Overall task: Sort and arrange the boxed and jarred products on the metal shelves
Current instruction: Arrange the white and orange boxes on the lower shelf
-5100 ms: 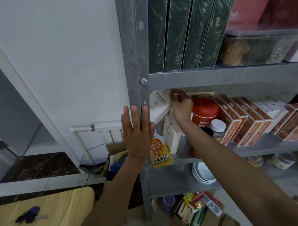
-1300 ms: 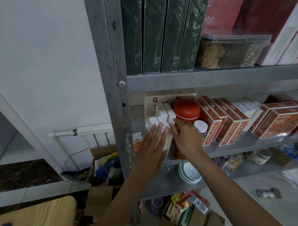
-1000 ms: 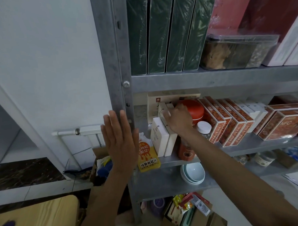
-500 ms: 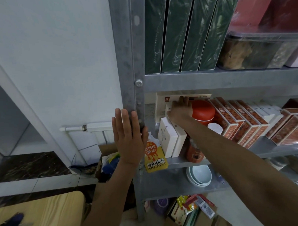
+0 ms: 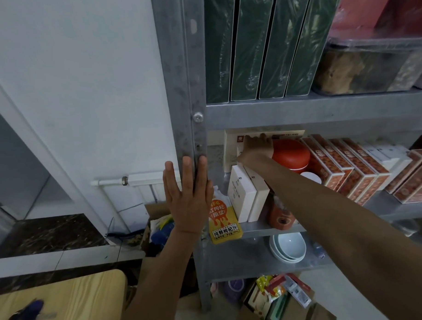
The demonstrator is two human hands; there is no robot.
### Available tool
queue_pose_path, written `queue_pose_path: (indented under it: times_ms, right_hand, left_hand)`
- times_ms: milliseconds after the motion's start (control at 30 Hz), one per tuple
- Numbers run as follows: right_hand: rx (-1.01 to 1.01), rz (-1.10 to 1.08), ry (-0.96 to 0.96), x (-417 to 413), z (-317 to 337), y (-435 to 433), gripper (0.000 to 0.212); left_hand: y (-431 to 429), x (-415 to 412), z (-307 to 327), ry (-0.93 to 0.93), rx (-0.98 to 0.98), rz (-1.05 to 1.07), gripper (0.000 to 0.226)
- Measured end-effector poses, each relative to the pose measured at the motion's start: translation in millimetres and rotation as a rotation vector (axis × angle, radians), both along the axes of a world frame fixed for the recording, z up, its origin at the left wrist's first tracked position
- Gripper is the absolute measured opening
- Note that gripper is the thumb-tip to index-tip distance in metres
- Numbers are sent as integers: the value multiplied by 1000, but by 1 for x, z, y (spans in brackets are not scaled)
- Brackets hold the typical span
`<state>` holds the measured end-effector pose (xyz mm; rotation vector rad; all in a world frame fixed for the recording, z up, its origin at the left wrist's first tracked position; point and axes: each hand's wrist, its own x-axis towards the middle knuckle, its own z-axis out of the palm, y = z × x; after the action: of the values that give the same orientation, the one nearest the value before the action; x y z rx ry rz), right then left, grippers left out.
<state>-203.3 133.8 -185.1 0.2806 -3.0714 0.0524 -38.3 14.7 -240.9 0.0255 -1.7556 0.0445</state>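
head view: left hand (image 5: 187, 196) lay flat against the shelf post (image 5: 178, 89), fingers wide, holding nothing, likely bracing the frame. just right, an orange pouch (image 5: 223, 219) leaned at the front of the middle shelf (image 5: 253, 229), beside two upright white boxes (image 5: 242, 194). right hand (image 5: 257, 148) reached over them, fingers straight, pressing a cream box (image 5: 231, 147) at the back, probably squaring it up. red jar (image 5: 290, 154) sat against that hand, then patterned boxes (image 5: 344, 169) in a leaning row.
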Motion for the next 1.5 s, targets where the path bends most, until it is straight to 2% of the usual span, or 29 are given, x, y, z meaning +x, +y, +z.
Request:
queue_pose_path:
  times_ms: [667,767,900,967,1067,1167,1267,1367,1433,1500]
  right_hand:
    - [-72,-131,-89,-9,1,-6,35]
    - [-121,-79,-63,-9,2,-5,39]
    - [-188,125,-39,-3,12,-2,38]
    - [-179,270,35,7,17,5,38]
    - [-129,515,291,32,22,27,40]
    - [-261,726,512,64,25,54,45]
    - [-407,809,619,100,17,84,43]
    - [-481,821,660,132,5,115,31]
    - [-549,816,686,149,1,128,26]
    - [-512,873,807,161,3,134,27]
  left_hand:
    - [-3,-3,-2,-9,-8,-27,54]
    - [-2,-1,0,-17,-1,-23,55]
    - [-2,1,0,-29,6,-14,56]
    - [-2,2,0,-38,4,-5,56]
    - [-3,4,1,-66,13,25,51]
    - [-3,7,3,-129,0,88,48]
    - [3,16,3,-186,32,101,52]
    - [22,31,2,-162,154,-45,54]
    - [35,42,1,-188,152,-190,56]
    - [45,50,5,-228,146,-315,54]
